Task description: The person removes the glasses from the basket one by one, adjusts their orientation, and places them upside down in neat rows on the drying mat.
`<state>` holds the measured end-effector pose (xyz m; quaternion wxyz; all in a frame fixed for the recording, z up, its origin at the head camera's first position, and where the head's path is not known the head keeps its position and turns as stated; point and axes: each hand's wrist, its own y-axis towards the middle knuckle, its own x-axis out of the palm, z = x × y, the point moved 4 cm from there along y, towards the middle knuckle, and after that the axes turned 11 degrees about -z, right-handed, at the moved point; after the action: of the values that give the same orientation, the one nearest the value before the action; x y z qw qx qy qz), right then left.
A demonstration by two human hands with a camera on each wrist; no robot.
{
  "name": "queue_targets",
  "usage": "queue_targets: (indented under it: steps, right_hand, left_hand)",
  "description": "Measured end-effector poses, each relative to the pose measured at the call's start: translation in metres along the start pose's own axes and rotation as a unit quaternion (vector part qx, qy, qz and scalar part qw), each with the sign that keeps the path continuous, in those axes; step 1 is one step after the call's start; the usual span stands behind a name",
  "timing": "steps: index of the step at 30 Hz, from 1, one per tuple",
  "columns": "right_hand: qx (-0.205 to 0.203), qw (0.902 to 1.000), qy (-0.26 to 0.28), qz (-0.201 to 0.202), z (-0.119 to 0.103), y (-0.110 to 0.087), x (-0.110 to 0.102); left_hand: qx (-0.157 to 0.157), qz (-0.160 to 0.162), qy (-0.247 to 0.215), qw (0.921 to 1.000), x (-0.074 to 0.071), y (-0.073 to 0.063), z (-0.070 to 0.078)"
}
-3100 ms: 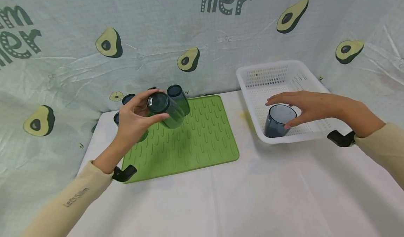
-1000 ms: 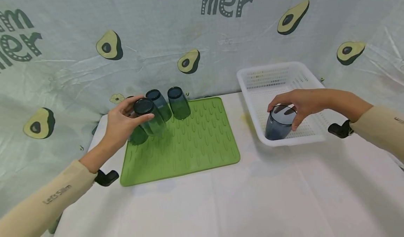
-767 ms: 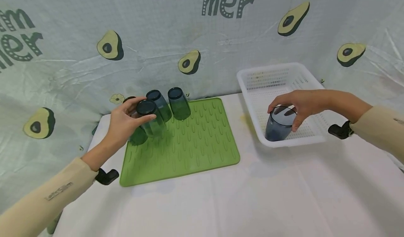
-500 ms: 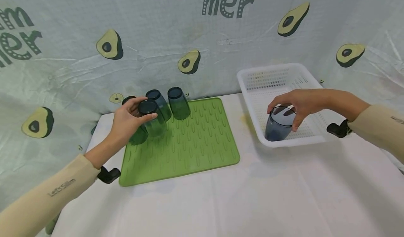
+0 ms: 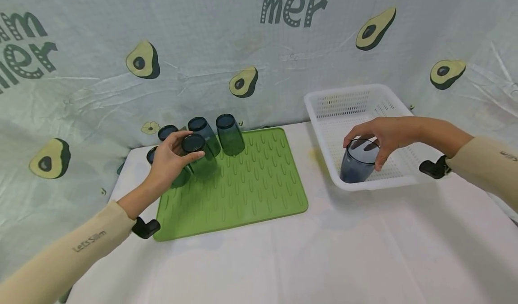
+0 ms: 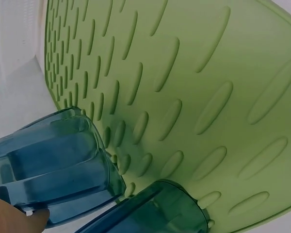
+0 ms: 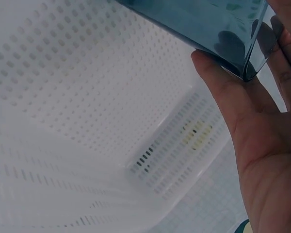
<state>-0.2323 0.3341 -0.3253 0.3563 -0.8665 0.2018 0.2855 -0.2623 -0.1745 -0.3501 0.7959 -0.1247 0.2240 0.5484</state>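
Note:
In the head view my left hand (image 5: pixel 167 160) holds a blue-tinted drinking glass (image 5: pixel 205 163) upside down, thumb and fingers round its upper end. Its mouth is right at the ribbed green drying mat (image 5: pixel 251 191). The left wrist view shows this glass (image 6: pixel 58 165) slightly tilted, beside another glass (image 6: pixel 155 213). On the right, my right hand (image 5: pixel 392 133) grips the rim of a similar glass (image 5: pixel 355 169), which has its mouth up inside a white plastic basket (image 5: pixel 323 162). Up close in the right wrist view, fingers and thumb clasp that glass (image 7: pixel 203 24) at its rim.
Two inverted glasses, one left (image 5: pixel 206 137) and one right (image 5: pixel 230 137), stand along the mat's back edge. More glasses, such as one at the back left (image 5: pixel 167 131), are partly hidden behind my left hand. A hanging avocado-print sheet (image 5: pixel 194 34) closes off the back.
My left hand has carried its glass left and lowered it to the mat, then shifted slightly right. My right hand has closed on the rim of the glass in the basket.

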Motion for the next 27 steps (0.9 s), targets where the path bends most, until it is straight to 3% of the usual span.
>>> queue_targets:
  steps: [5, 11, 15, 20, 27]
  right_hand:
    - [-0.005, 1.0000, -0.002, 0.002, 0.001, 0.001, 0.000]
    - [-0.001, 1.0000, -0.002, 0.003, 0.002, 0.002, 0.000]
    - [-0.007, 0.9999, 0.008, -0.002, 0.002, 0.002, 0.003]
    - [-0.009, 0.9998, 0.019, -0.002, 0.004, 0.000, 0.004]
    - [-0.005, 0.9999, 0.010, 0.002, 0.007, 0.000, 0.002]
  left_hand:
    - [0.002, 0.014, 0.028, 0.9995, 0.001, 0.002, -0.004]
    - [-0.020, 0.026, 0.033, 0.9989, 0.004, 0.005, -0.015]
    - [-0.040, 0.020, 0.032, 0.9985, 0.007, 0.006, -0.025]
    - [-0.032, 0.008, 0.018, 0.9993, 0.008, 0.010, -0.032]
    - [-0.018, -0.013, 0.062, 0.9979, 0.006, 0.019, -0.034]
